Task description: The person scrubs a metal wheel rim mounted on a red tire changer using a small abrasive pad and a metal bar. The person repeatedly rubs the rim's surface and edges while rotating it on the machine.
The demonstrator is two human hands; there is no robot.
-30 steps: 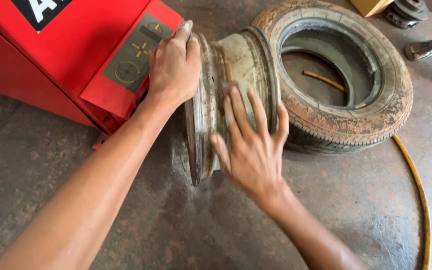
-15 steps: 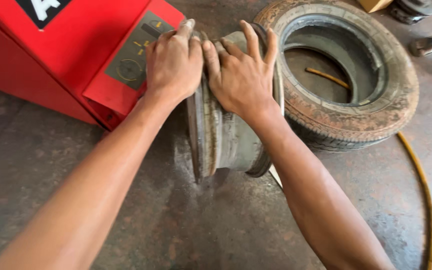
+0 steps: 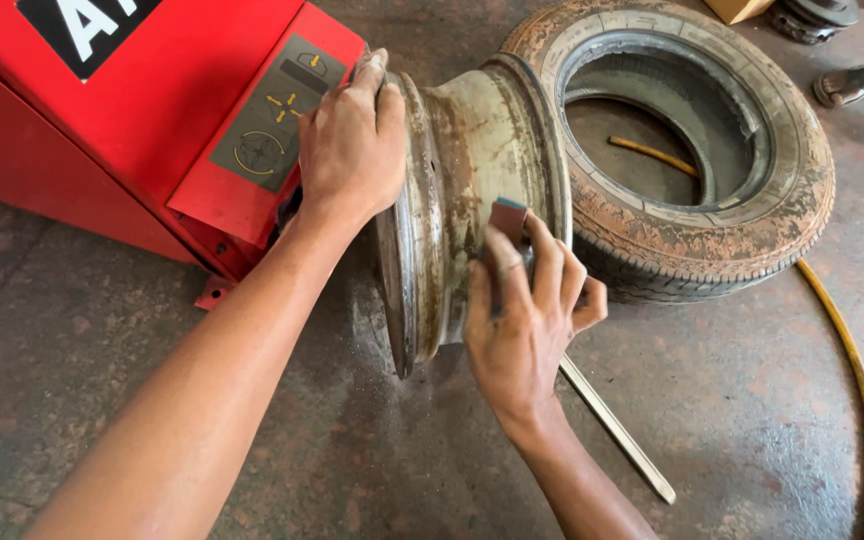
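Two bare hands work on a worn steel wheel rim (image 3: 472, 190) that stands on edge on the concrete floor (image 3: 102, 380), its near flange toward the camera and its barrel streaked with rust and grime. The left hand (image 3: 352, 150) lies over the top of the near flange, fingers (image 3: 377, 75) together and curled across the edge, steadying the rim against a red machine (image 3: 152, 110) that stands just beside it. The right hand (image 3: 522, 320) presses a small dark reddish abrasive piece (image 3: 508, 218) flat against the barrel; its index and middle fingers (image 3: 500, 262) are stretched out and close together on the piece, the other fingers loosely bent. Behind the rim, touching or nearly touching it, a muddy tyre (image 3: 712, 230) lies flat on the floor. A yellow hose (image 3: 852, 360) curves along the floor at the right, and a thin flat metal bar (image 3: 617, 430) lies under the right wrist.
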